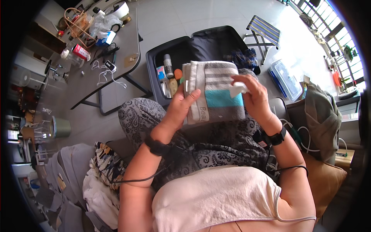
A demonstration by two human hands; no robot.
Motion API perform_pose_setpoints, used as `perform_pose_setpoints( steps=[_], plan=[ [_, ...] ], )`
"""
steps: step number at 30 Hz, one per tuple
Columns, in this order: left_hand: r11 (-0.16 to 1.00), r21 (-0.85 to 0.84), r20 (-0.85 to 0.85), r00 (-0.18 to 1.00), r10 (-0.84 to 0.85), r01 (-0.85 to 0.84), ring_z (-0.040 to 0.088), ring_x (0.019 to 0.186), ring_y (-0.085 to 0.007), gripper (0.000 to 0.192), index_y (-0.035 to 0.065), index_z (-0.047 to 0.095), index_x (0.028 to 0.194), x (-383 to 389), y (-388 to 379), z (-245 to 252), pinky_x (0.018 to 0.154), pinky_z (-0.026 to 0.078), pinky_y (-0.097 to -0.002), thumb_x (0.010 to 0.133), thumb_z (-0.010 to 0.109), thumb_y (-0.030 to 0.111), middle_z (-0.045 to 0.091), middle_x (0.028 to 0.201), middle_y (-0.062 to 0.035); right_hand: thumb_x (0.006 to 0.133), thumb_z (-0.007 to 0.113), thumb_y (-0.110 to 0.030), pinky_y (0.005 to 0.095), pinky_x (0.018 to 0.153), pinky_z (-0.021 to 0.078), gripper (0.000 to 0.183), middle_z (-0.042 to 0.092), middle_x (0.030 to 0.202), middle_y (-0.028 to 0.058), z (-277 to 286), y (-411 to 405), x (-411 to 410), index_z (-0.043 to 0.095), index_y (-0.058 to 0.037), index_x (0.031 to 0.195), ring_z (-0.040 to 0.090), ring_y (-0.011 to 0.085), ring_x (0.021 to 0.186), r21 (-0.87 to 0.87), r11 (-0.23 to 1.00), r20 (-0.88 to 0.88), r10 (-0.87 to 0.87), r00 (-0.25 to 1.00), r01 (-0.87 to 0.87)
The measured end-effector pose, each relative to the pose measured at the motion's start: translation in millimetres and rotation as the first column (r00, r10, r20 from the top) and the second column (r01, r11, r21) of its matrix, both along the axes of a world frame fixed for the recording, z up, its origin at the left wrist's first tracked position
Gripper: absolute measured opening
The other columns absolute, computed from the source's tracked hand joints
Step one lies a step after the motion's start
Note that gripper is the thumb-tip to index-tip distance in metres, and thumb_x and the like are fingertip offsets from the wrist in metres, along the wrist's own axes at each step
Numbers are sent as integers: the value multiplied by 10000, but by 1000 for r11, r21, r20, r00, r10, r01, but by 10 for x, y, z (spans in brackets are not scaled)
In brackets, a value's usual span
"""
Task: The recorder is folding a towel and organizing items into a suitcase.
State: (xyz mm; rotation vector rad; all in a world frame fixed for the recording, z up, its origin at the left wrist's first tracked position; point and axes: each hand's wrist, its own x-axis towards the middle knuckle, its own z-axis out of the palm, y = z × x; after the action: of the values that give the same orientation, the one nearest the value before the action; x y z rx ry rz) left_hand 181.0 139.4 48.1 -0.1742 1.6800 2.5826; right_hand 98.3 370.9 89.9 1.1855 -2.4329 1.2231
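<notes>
My left hand (180,109) grips the left edge of a folded towel (223,100), thumb on its front. Grey and white stripes, a turquoise block and lettering mark the towel, which is held above my lap. Between the fingers of my right hand (258,94) is a crumpled white scrap (238,89), perhaps tissue or a tag, in front of the towel's right side. Beyond lies an open black suitcase (185,43) on the floor. Inside it are a spray can (167,65), a beige bottle (173,87) and a dark plaid cloth (246,59), partly hidden by the towel.
A grey folding table (127,34) at left carries a white power strip or charger (110,66), cables and a red can (81,52). Right of the suitcase stand a striped folding stool (264,30) and a clear plastic box (287,79). Clothes (69,174) lie beside me.
</notes>
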Motion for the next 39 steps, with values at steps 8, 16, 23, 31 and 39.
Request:
perform_pose_setpoints(
  steps=[8, 16, 23, 31, 39],
  plan=[
    [974, -66, 64, 973, 221, -217, 608, 1003, -170, 345, -2, 496, 1245, -586, -575, -82, 870, 493, -306, 943, 566, 150, 617, 1143, -103, 868, 647, -176, 359, 647, 501, 234, 635, 796, 197, -159, -705, -527, 627, -22, 1043, 653, 321, 722, 65, 998, 364, -16, 931, -8],
    [919, -310, 173, 936, 306, -243, 673, 863, -187, 286, 9, 572, 1131, -1347, -988, -715, 698, 569, -340, 923, 561, 205, 652, 989, -87, 706, 732, -538, 445, 751, 528, 838, 671, 991, 205, -272, -1685, -899, 459, -45, 1326, 664, 365, 865, 611, 769, 241, 49, 969, -191],
    [959, -120, 441, 852, 284, -257, 662, 803, -176, 254, 43, 588, 1123, -1602, -1114, -855, 671, 557, -306, 920, 548, 191, 651, 955, -69, 752, 729, -315, 418, 621, 546, 541, 634, 860, 179, -990, -2151, -1075, 494, -23, 1143, 674, 313, 712, 638, 767, 41, 58, 997, -71],
    [911, -42, 540, 758, 366, -410, 659, 822, -206, 303, 32, 531, 1204, -1714, -1181, -1181, 699, 556, -335, 909, 472, 72, 632, 986, -84, 764, 674, -162, 421, 624, 543, 424, 634, 864, 175, -1628, -2292, -1239, 502, -49, 1135, 667, 342, 714, 572, 815, 134, 22, 991, -96],
    [869, 22, 582, 713, 392, -495, 545, 1079, -217, 256, 77, 521, 1101, -1791, -1276, -1269, 852, 468, -414, 845, 530, 70, 565, 1133, -104, 732, 698, -225, 441, 715, 539, 450, 679, 845, 161, -1750, -2351, -1556, 543, -73, 1126, 672, 356, 786, 519, 812, 389, 52, 920, -265]
  ],
)
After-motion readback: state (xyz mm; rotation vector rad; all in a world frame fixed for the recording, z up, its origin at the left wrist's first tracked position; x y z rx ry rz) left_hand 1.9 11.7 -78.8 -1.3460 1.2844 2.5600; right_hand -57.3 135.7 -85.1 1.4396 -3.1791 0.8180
